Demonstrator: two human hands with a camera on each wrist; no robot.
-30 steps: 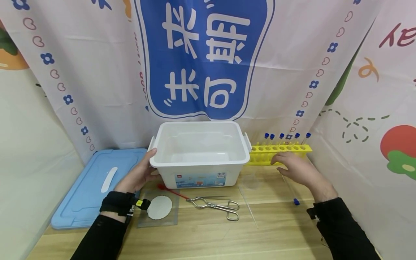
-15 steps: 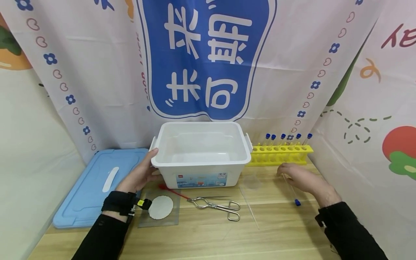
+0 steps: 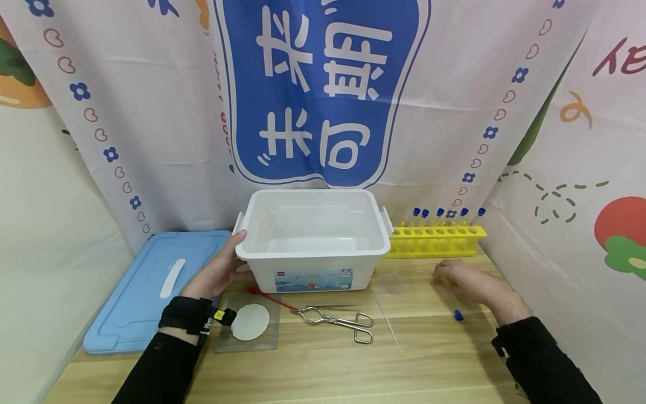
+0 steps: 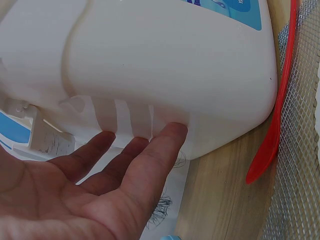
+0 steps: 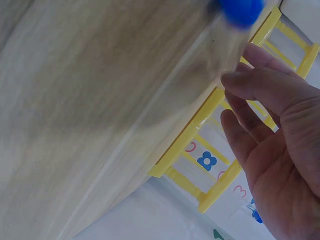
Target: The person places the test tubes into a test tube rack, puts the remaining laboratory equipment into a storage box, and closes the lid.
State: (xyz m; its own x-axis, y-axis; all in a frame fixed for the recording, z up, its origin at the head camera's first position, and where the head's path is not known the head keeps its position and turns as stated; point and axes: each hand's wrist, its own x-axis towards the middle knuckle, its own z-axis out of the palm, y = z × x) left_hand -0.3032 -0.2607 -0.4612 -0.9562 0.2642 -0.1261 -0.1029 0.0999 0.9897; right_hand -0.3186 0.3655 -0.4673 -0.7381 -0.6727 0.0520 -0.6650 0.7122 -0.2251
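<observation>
A white plastic tub (image 3: 313, 272) with a label stands at the table's middle. My left hand (image 3: 217, 272) rests against its left side, thumb up by the rim; in the left wrist view the straight fingers (image 4: 160, 150) touch the outer wall. Right of the tub, low over the table, my right hand (image 3: 469, 283) pinches a clear test tube between thumb and fingers. Its blue cap (image 3: 458, 315) points toward the near side and looks blurred in the right wrist view. Most of the tube's body is too faint to make out.
A yellow test-tube rack (image 3: 434, 246) with several blue-capped tubes stands back right. Blue lid (image 3: 146, 292) lies left. Before the tub lie a mesh (image 3: 270, 331) with a white disc (image 3: 250, 322), a red spoon (image 3: 272, 298), crucible tongs (image 3: 333, 320) and a thin clear rod (image 3: 388, 325).
My right hand has drawn back from the front of the rack to the table, over the lying tube, and the blue cap has shifted slightly. The left hand stays against the tub.
</observation>
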